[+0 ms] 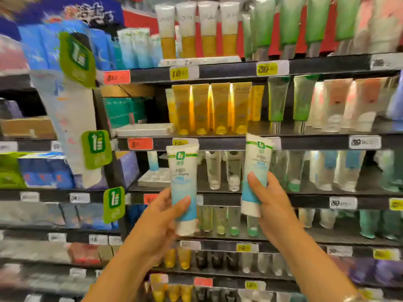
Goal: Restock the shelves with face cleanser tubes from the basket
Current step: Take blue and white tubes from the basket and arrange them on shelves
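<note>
Each hand carries one tube up in front of the shelving. The left hand (159, 216) grips a white-and-blue plastic face cleanser tube with a green logo (184, 186), thumb across the front of its lower body and fingers curled behind; the tube stands upright, cap end down. The right hand (268, 205) holds a second matching white-and-blue tube (255, 173) the same way, thumb pressed on its front, the tube leaning slightly left at the top.

Both tubes hover in front of the black shelf edge with red and yellow price labels (218, 143), below the row of amber-yellow tubes (210, 109). Behind them, on the shelf underneath, a lone blue-and-white tube (152, 161) stands at the left beside a white ridged tray (152, 178); that looks like the matching slot, though blur makes the print there hard to read.

To do this well, place one tube at a time: steer the left one into the gap by the lone tube, cap down, label facing out, clear of the shelf lip. Hold low on the body so the crimped top passes under the shelf above. Keep the right tube back, away from the clear tubes (214, 171) nearby, which could topple.
</note>
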The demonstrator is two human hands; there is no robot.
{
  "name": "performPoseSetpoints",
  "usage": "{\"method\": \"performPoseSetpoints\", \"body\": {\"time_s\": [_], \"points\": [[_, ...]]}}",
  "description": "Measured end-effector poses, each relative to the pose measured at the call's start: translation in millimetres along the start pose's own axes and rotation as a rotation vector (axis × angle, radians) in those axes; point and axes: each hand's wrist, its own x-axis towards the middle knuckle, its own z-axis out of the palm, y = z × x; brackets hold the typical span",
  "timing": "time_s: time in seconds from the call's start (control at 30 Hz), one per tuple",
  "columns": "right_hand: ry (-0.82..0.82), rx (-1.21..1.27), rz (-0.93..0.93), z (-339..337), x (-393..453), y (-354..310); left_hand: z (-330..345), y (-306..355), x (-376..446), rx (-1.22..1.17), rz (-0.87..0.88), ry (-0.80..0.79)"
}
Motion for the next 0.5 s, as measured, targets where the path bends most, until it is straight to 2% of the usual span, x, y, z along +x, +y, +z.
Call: {"method": "performPoseSetpoints", "body": {"time_s": [0.23, 0.5], "points": [[-0.072, 0.047, -0.11, 88, 39, -13, -59, 70, 33, 0.098, 0.151, -0.053], [-0.157, -0.008, -0.225, 131, 118, -31, -90, 128, 109, 0.156, 0.316, 0.004]]}}
